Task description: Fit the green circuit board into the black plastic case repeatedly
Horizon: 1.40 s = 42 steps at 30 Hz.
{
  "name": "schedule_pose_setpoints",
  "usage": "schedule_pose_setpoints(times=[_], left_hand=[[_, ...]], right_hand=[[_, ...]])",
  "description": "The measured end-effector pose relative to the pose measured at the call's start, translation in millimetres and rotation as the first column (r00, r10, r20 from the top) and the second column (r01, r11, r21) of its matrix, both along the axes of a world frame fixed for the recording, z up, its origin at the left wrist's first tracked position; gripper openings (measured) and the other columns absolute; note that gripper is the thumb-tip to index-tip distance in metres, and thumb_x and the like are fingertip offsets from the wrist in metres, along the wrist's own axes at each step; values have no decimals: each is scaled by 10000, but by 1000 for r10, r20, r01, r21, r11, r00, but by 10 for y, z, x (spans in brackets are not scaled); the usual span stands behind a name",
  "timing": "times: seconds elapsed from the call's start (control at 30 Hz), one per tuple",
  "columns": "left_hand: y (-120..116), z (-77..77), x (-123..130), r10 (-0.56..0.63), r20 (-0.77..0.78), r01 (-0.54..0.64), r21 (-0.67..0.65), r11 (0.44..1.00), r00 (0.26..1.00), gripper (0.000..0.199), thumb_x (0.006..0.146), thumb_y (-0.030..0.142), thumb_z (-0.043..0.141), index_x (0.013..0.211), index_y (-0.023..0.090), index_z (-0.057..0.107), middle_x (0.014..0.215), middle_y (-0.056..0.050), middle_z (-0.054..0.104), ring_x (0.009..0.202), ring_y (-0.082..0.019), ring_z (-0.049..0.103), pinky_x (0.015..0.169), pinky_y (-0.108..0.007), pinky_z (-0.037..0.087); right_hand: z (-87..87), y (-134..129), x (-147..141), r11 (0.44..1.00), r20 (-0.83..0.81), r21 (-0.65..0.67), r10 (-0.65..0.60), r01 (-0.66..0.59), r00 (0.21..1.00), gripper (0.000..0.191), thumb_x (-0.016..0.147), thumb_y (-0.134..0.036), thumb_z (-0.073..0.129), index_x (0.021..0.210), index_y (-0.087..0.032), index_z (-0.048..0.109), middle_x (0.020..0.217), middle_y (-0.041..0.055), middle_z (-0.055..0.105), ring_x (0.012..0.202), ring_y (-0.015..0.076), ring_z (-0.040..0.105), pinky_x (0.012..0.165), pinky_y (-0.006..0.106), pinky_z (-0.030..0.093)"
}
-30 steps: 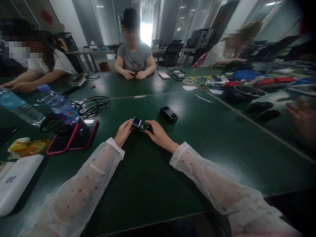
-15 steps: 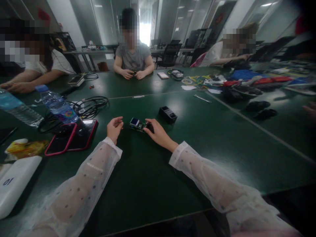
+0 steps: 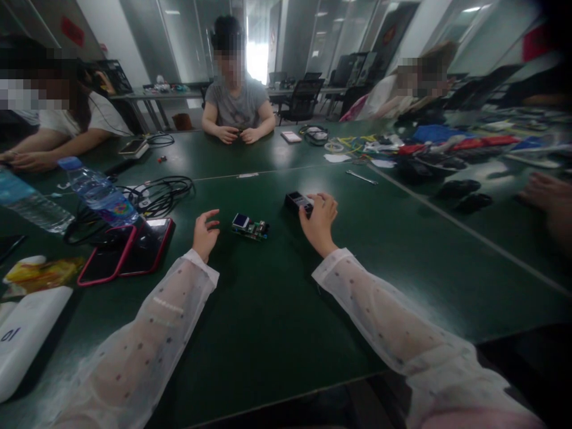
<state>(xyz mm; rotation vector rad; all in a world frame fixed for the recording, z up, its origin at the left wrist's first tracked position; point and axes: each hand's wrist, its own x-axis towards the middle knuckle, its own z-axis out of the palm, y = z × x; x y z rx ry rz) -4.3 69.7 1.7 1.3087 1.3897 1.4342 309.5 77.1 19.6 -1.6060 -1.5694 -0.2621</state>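
Note:
In the middle of the green table (image 3: 268, 286) lies a small green circuit board (image 3: 259, 229) with a little screen at its left end. No hand is on the board. My left hand (image 3: 206, 233) hovers just left of it, empty, with the fingers loosely bent and apart. To the right of the board sits a black plastic case (image 3: 295, 201) with cut-outs in its top face. My right hand (image 3: 320, 219) grips the right end of this case, thumb in front and fingers over the far side, hiding that end.
At left are two red-edged phones (image 3: 107, 256), coiled black cables (image 3: 170, 193), water bottles (image 3: 100, 193) and a white box-like device (image 3: 31, 339). A wrench (image 3: 361, 177) and heaped cables and cloths (image 3: 447, 146) lie at right. Other people sit around the table.
My right hand has let go of the circuit board and moved right onto the black case. The board now lies free. My left hand has stayed beside it, its fingers a little more spread.

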Motion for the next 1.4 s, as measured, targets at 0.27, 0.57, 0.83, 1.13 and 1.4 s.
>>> schedule_pose_setpoints(times=[0.27, 0.57, 0.83, 1.13, 1.4], left_hand=[[-8, 43, 5, -28, 67, 29, -14, 999, 997, 615, 606, -37, 538, 1143, 255, 605, 1353, -51, 505, 1103, -225, 570, 805, -321, 535], [-18, 96, 80, -12, 146, 9, 24, 1000, 989, 342, 714, 146, 695, 1048, 181, 635, 1156, -85, 646, 1031, -199, 629, 984, -395, 464], [-48, 117, 92, -30, 146, 28, 15, 999, 989, 289, 738, 306, 725, 979, 151, 687, 904, -63, 702, 861, -182, 662, 873, -361, 508], [-25, 60, 59, -70, 23, 70, 21, 997, 997, 246, 794, 285, 656, 1002, 159, 694, 901, -61, 712, 899, -197, 671, 875, -364, 494], [-24, 86, 93, -144, 14, 143, 24, 989, 990, 241, 825, 234, 602, 1044, 156, 665, 915, -65, 733, 976, -215, 674, 965, -404, 457]], right_hand=[[-260, 169, 140, 986, -138, -128, 93, -111, 986, 555, 822, -397, 606, 1262, -86, 476, 1199, 231, 526, 1142, 359, 506, 926, 533, 446], [-212, 160, 133, 978, -240, -57, 181, -200, 954, 481, 796, -299, 636, 1216, -103, 510, 1138, 191, 604, 1053, 313, 593, 927, 496, 484], [124, -227, -320, 883, -264, 98, 468, -460, 843, 499, 856, -333, 619, 1303, -208, 437, 1237, 131, 568, 1129, 271, 572, 970, 475, 475], [209, -490, -671, 752, -229, -24, 637, -658, 736, 517, 868, -300, 607, 1345, -248, 412, 1291, 120, 541, 1209, 288, 532, 1029, 510, 445], [199, -464, -725, 732, -282, -11, 652, -682, 704, 503, 873, -312, 609, 1337, -250, 426, 1297, 114, 542, 1218, 281, 530, 1038, 498, 434]])
